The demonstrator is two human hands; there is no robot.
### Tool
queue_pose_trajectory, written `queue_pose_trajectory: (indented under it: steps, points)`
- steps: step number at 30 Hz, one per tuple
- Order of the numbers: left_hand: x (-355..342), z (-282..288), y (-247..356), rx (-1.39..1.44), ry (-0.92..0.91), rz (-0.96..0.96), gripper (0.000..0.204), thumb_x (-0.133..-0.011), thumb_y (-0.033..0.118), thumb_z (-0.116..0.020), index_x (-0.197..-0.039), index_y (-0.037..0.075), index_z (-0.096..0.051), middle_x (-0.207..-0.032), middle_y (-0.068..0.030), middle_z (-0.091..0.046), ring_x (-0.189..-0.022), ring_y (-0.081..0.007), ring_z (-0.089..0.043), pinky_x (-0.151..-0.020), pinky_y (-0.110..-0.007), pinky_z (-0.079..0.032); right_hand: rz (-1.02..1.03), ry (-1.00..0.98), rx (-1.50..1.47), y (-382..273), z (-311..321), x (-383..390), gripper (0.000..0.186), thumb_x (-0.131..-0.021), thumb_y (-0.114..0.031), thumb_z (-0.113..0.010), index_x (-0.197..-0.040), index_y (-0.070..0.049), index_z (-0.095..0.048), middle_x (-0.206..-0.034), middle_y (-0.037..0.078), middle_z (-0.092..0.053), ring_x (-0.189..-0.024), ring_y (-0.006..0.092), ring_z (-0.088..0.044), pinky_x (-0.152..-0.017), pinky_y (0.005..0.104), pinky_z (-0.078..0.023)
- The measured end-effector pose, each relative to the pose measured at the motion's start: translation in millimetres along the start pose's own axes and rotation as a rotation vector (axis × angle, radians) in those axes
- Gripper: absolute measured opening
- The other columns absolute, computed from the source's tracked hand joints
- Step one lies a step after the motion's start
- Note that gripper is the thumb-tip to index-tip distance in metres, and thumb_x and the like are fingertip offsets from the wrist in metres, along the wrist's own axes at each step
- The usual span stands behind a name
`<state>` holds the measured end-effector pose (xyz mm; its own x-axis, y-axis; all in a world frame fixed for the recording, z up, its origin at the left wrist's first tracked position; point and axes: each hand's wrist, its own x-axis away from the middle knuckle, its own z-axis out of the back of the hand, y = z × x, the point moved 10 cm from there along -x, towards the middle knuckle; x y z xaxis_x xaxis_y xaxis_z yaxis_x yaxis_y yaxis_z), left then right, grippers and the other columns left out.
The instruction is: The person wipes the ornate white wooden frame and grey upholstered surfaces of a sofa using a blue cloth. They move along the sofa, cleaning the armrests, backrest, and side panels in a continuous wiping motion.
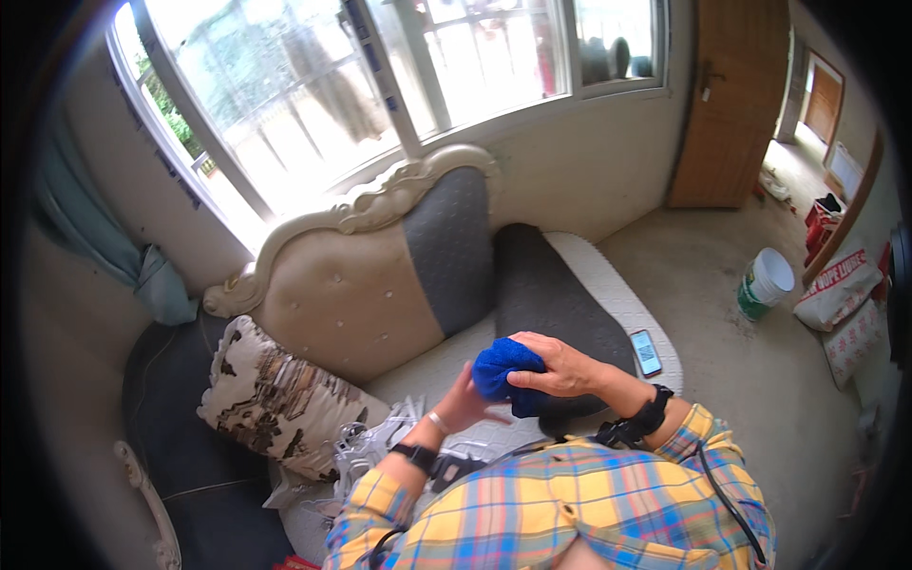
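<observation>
So the blue cloth (pixel 500 369) is up in the air over a white quilted mattress (pixel 432 372), bunched between both hands just in front of the plaid shirt. Right hand (pixel 560 366) has a proper grip on it, thumb pressed over the front and fingers curled behind. Left hand (pixel 458 403) is cupped against the other side with its grip fairly loose; can't tell if it's actually pinching any fabric, since the cloth covers part of it.

Clutter-wise, the left side is the busy one: a heap of white cords and bits (pixel 366 446) right by the left forearm, then a patterned cushion (pixel 275 394) leaning behind that. A carved cream headboard (pixel 332 290) closes off the far side. Over on the right, a phone (pixel 646 352) lies screen up near the mattress edge, not far from the right forearm. White bucket (pixel 768 275) and some stuffed sacks (pixel 840 291) are on the floor, well apart from the hands.
</observation>
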<state>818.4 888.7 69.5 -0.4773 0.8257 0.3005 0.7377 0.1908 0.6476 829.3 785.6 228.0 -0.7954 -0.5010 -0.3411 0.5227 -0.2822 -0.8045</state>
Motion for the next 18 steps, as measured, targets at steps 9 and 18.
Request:
queue_pose_trajectory:
  steps: [9, 18]
  points:
    - [32.2, 144.4, 47.6, -0.415, 0.290, -0.193, 0.059, -0.092, 0.058, -0.044, -0.127, 0.011, -0.052, -0.121, -0.0096, -0.060, -0.106, -0.0251, -0.060, -0.082, -0.040, -0.054, -0.052, -0.060, 0.192, 6.6, -65.6, -75.0, 0.035, -0.091, -0.032, -0.058, -0.111, -0.003, -0.058, -0.104, 0.017, -0.061, -0.097, 0.0330, -0.059, -0.085, 0.0405, -0.047]
    - [270.7, 400.3, 182.5, -1.972, 1.406, -0.116, 0.021, -0.078, 0.011, -0.054, -0.095, 0.013, -0.065, -0.096, -0.0102, -0.065, -0.097, -0.0297, -0.061, -0.079, -0.043, -0.052, -0.168, -0.325, 0.033, 20.9, -129.7, -108.8, 0.034, -0.094, -0.034, -0.055, -0.107, -0.003, -0.059, -0.098, 0.016, -0.061, -0.092, 0.0285, -0.059, -0.084, 0.0374, -0.047]
